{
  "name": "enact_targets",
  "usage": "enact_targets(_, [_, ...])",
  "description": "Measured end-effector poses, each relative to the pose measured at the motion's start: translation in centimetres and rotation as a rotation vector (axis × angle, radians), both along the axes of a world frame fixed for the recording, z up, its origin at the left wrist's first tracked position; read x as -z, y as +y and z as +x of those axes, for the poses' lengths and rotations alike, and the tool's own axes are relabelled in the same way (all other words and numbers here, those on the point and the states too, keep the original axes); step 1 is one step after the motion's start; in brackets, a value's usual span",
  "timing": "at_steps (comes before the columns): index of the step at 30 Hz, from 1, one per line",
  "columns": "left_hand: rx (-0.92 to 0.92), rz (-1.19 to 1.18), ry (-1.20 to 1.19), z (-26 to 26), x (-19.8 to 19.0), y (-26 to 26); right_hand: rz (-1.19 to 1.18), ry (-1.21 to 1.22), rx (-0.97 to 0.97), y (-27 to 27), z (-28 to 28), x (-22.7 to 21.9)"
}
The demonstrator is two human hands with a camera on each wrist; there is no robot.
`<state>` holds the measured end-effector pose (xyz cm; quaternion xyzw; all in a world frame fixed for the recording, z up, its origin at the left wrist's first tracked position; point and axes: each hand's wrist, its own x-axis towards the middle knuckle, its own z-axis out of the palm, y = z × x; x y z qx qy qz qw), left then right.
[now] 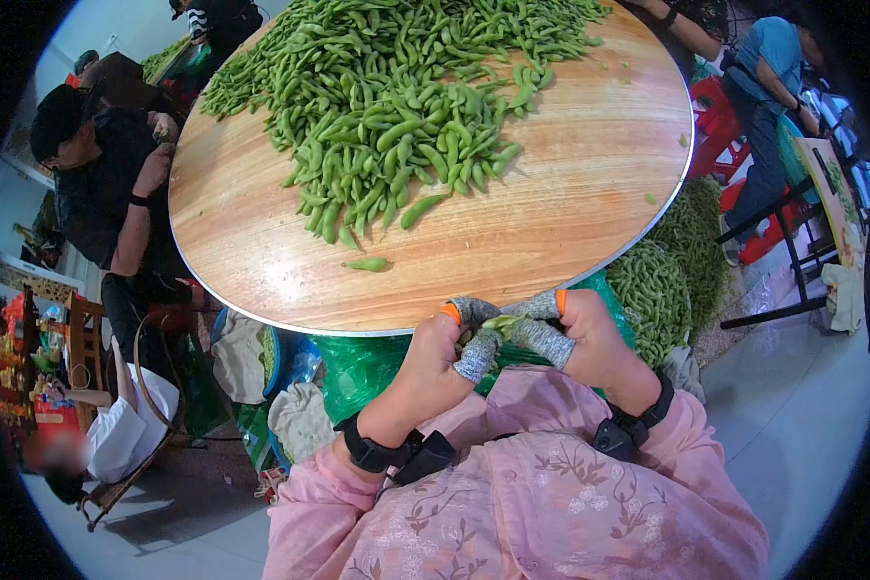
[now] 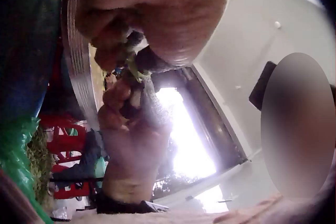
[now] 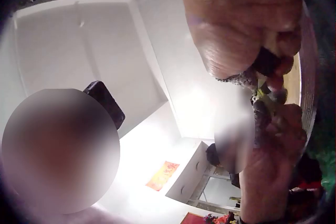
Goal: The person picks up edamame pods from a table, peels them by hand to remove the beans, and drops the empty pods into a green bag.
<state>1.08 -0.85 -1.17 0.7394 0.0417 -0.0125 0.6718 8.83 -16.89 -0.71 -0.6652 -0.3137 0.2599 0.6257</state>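
Note:
Both hands meet just off the near edge of a round wooden table point(image 1: 570, 208). Between the wrapped fingertips of the left hand point(image 1: 433, 360) and right hand point(image 1: 594, 346), a green pod point(image 1: 501, 323) is pinched. Grey sleeves with orange bands cover several fingers and thumbs. In the left wrist view the pod point(image 2: 137, 71) shows between the left hand point(image 2: 157, 14) and right hand point(image 2: 134, 134); the right wrist view has it partly hidden by the fingers. A large heap of green pods point(image 1: 387, 106) covers the table's far part, and one loose pod point(image 1: 365, 264) lies nearer.
Green plastic point(image 1: 358, 372) hangs below the table edge. More pods point(image 1: 652, 290) are piled at the right, beside red stools point(image 1: 715, 126) and a black-legged stand point(image 1: 793, 242). A person in black point(image 1: 101, 184) sits at the left; a cloth-covered tub point(image 1: 242, 358) stands below.

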Motion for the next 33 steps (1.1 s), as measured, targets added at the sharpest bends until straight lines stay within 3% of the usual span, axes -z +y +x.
enact_targets(4, [0.052,-0.016,0.063,-0.2,-0.5,0.3,-0.014,0.161,0.014,-0.4,0.2,-0.1])
enact_targets(6, [0.046,0.084,-0.004,-0.4,0.2,0.4,0.144,0.442,0.011,0.1,0.0,-0.7])
enact_targets(9, [0.048,0.234,-0.117,-0.6,0.2,0.2,0.146,0.562,-0.021,0.0,0.0,-0.2])
enact_targets(11, [0.061,0.283,-0.165,-0.4,0.3,0.2,0.156,0.514,-0.022,0.0,-0.2,0.3])
enact_targets(13, [0.126,0.05,-0.225,-0.3,0.2,0.3,0.159,0.483,-0.026,-0.2,-0.4,0.3])
enact_targets(14, [0.126,0.05,-0.225,-0.4,0.4,0.6,0.175,0.545,-0.043,-0.1,-0.4,0.6])
enact_targets(15, [0.141,-0.282,0.013,-0.5,0.6,0.9,0.193,0.604,-0.06,-0.1,-0.5,0.8])
enact_targets(16, [0.153,-0.611,0.253,-0.6,0.6,1.0,0.194,0.603,-0.06,-0.1,-0.4,0.6])
enact_targets(17, [0.153,-0.609,0.252,-0.6,0.6,1.0,0.157,0.545,-0.051,0.0,-0.3,0.3])
enact_targets(20, [0.061,-0.414,0.197,-0.6,0.4,0.5,0.098,0.392,-0.005,0.3,-0.5,0.5])
enact_targets(22, [-0.065,-0.199,0.035,-0.3,-0.3,-0.3,0.074,0.296,0.033,0.4,-0.6,0.4])
enact_targets(24, [-0.047,-0.156,0.032,-0.2,0.3,0.1,0.051,0.109,0.011,0.7,-0.6,0.5])
enact_targets(28, [-0.007,-0.083,0.018,-0.5,1.1,0.5,0.031,0.042,0.025,0.9,-0.9,0.8])
enact_targets(30, [-0.018,-0.055,0.006,-0.6,1.3,0.4,0.018,-0.128,-0.009,1.2,-1.0,0.6])
enact_targets(33, [-0.037,-0.027,-0.009,-0.7,1.9,0.4,0.04,-0.029,0.031,1.3,-1.2,0.8])
